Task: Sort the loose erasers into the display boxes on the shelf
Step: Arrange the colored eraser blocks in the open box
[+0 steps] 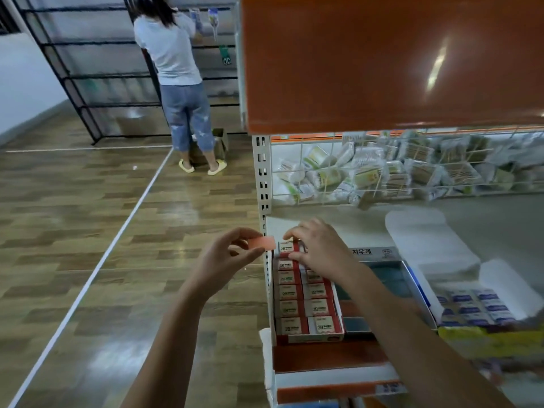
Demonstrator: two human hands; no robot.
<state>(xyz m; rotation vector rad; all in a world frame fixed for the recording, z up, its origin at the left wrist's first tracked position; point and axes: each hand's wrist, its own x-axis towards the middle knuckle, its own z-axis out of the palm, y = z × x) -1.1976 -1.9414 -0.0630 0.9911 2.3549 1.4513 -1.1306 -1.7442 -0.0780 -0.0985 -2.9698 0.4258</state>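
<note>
— Pinching is seen at both hands, is it not?

— It is. A small orange-red eraser (263,242) is held between thumb and fingertips of the left hand (228,256), out past the left edge of the shelf (471,219), over the wooden floor (88,231). A second eraser (287,249), white with a red band and marked 2B, is gripped by the curled fingers of the right hand (319,250) at the far end of the red display box (309,338).

— How is that box filled?

— Two rows of 2B erasers are packed in it, label up, from the near wall to the far end, where the held one is being kept.

— And beside it?

— To the right, a white box (424,293) with blue-labelled erasers (474,307) is stood open, its lid raised behind. Farther back, a wire basket (338,172) of wrapped packets is hung under an orange panel (382,63).

— Is anyone else seen?

— A person (173,54) is seen far left, back turned, at a black rack (73,75).
</note>
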